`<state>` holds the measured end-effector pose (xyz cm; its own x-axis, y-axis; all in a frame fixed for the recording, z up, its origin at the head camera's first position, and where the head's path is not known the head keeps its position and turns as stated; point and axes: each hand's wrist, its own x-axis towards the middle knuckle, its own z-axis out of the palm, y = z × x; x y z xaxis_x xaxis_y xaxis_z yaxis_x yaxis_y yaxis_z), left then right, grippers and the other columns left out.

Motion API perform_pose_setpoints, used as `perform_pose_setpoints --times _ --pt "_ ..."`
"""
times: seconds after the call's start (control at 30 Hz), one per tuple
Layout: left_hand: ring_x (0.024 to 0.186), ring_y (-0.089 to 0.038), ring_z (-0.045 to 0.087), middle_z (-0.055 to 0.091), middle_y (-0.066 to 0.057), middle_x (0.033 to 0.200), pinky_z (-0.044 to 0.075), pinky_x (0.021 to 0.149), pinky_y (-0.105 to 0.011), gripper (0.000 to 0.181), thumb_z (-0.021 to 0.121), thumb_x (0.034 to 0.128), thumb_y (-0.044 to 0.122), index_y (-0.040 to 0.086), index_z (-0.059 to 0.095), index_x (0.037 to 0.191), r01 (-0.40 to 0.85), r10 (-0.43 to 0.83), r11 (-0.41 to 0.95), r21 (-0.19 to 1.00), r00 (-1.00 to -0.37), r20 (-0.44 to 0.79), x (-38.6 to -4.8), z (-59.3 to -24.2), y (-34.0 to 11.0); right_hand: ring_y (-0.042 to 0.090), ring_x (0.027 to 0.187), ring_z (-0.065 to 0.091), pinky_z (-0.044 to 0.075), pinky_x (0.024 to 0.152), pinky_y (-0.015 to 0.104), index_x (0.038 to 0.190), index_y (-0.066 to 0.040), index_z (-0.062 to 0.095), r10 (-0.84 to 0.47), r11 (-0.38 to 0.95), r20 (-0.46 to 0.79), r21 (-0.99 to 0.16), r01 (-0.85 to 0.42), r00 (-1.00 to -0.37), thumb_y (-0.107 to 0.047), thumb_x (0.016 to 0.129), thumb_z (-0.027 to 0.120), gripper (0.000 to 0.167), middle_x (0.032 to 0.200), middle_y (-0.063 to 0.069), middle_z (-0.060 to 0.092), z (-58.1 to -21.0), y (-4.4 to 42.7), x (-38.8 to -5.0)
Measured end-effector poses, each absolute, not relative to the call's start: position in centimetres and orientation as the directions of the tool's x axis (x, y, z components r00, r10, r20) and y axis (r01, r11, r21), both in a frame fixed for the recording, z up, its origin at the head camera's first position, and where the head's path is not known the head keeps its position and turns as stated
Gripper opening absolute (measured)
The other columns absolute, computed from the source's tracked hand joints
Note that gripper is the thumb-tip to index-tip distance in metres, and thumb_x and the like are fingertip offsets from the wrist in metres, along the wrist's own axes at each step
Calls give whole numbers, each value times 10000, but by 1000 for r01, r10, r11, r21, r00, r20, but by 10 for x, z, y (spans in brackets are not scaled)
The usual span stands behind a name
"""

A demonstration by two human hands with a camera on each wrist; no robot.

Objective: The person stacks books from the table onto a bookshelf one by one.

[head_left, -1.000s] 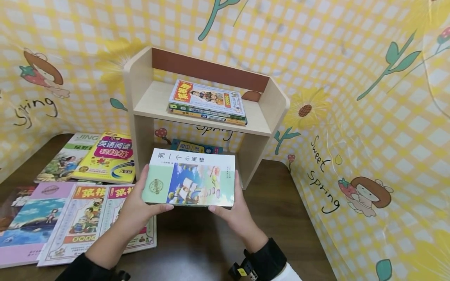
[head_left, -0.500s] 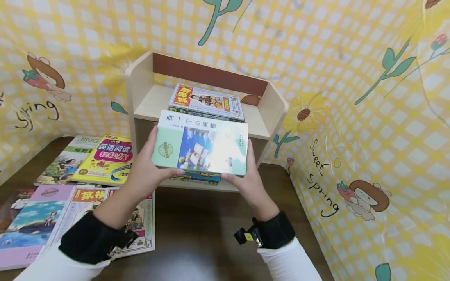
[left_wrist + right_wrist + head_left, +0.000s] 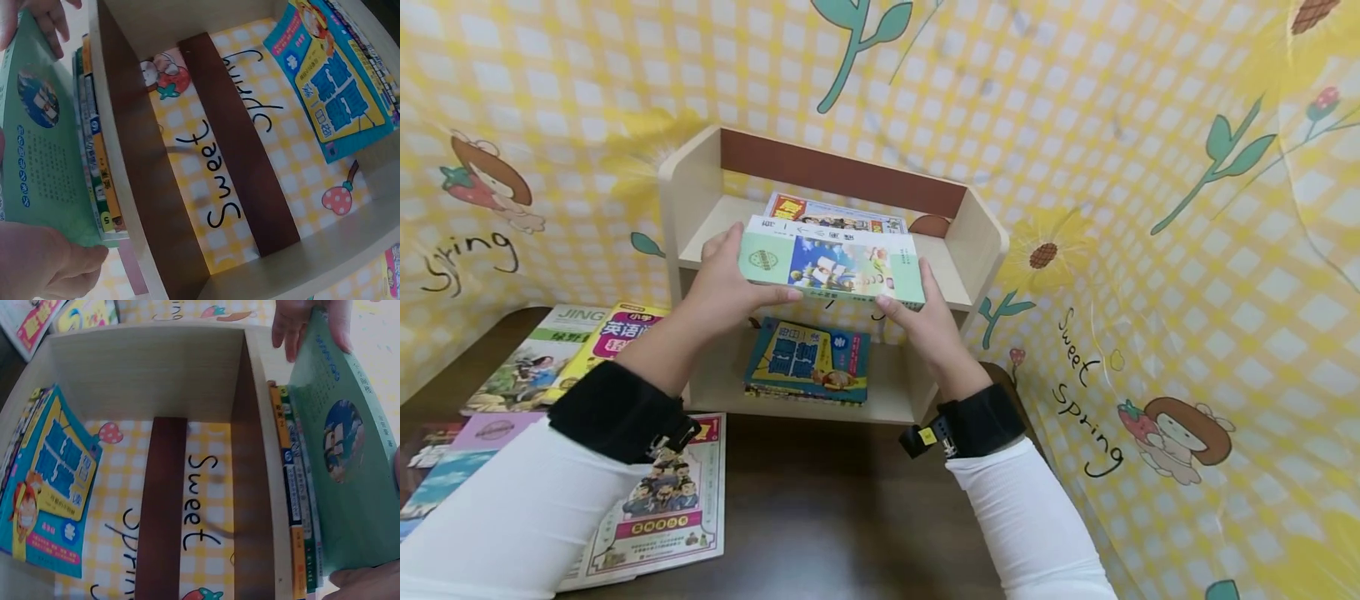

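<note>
- Left hand (image 3: 722, 287): grips left end of green-and-white paperback (image 3: 850, 262), thumb along the near spine edge, fingers round the end.
- Right hand (image 3: 925, 321): grips right end of same paperback, thumb on near edge; thumb and fingers parted only by the book.
- Paperback: front cover up, held at the upper tier of the two-tier wooden bookshelf (image 3: 681, 200), just above the upper book stack (image 3: 842, 210); contact between them, cannot tell.
- Upper book stack: lying flat on bookshelf's upper tier, partly hidden by paperback.
- Blue-covered book stack (image 3: 808, 362): bookshelf's lower tier, flat.
- Left of bookshelf, on dark table (image 3: 797, 500): yellow English reading book (image 3: 621, 333) overlapping garden-scene book (image 3: 531, 371).
- Front-left of bookshelf: comic-cover book (image 3: 670, 508), purple-edged book (image 3: 493, 432), partly under the left sleeve (image 3: 527, 508).
- Behind bookshelf: yellow checked cloth (image 3: 940, 108).
</note>
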<state>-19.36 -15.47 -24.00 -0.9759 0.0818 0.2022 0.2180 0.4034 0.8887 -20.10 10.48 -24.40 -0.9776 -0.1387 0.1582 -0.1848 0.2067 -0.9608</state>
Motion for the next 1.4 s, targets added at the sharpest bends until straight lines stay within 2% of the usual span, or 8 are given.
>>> perform_pose_setpoints --times 0.17,0.3,0.4,0.53,0.63,0.9,1.07,1.4 --pt "1286 -353 380 312 -207 1480 329 1059 -502 995 798 806 254 63 144 1533 281 141 369 886 -959 246 -205 -237 -155 185 1467 -152 2 1188 453 1566 -193 21 -107 343 89 -932 -121 -990 -305 923 659 913 1621 48 -111 -240 107 -208" --pt "1082 -289 509 488 -153 1338 451 815 -374 884 779 826 272 80 242 1501 281 181 384 879 -957 227 -218 -235 -158 208 1445 -236 -34 1171 524 1568 -205 61 -110 476 78 -871 -121 -991 -388 911 657 906 1615 61 -144 -233 109 -214" --pt "1085 -298 512 498 -156 1335 449 783 -364 851 770 832 298 79 279 1491 285 203 431 856 -955 216 -228 -233 -159 196 1448 -224 -30 1176 513 1566 -188 54 -126 563 72 -816 -131 -989 -422 915 638 905 1626 48 -74 -228 110 -222" --pt "1250 -346 443 457 -184 1395 357 1034 -489 865 778 821 318 57 295 1490 298 218 482 824 -951 217 -245 -228 -158 232 1465 -162 -4 1179 518 1565 -207 77 -116 633 68 -764 -127 -991 -452 907 633 896 1627 62 -44 -219 112 -234" --pt "1302 -365 403 427 -187 1434 288 1102 -525 883 782 817 311 57 284 1500 267 214 483 834 -959 184 -254 -224 -156 246 1472 -136 -36 1172 532 1563 -218 118 -110 672 65 -730 -122 -992 -467 909 624 864 1629 63 -7 -214 112 -242" --pt "1290 -369 404 425 -195 1429 269 1114 -516 872 770 831 299 56 273 1505 216 208 476 853 -970 129 -270 -222 -156 217 1474 -134 -143 1146 529 1555 -149 161 -153 752 80 -637 -168 -985 -471 948 557 792 1627 -5 76 -216 108 -257" --pt "1307 -362 388 424 -175 1436 255 1126 -515 930 770 828 334 102 213 1536 176 196 470 865 -976 92 -279 -219 -156 215 1476 -122 -139 1149 525 1554 -157 161 -144 783 61 -603 -151 -988 -491 952 537 785 1626 -13 68 -211 107 -265" --pt "1340 -364 368 422 -163 1462 233 1139 -513 872 761 838 324 126 260 1524 156 186 471 868 -980 76 -295 -221 -155 211 1481 -95 -79 1167 524 1554 -133 141 -154 795 41 -588 -149 -987 -476 958 536 793 1627 18 49 -210 107 -281"
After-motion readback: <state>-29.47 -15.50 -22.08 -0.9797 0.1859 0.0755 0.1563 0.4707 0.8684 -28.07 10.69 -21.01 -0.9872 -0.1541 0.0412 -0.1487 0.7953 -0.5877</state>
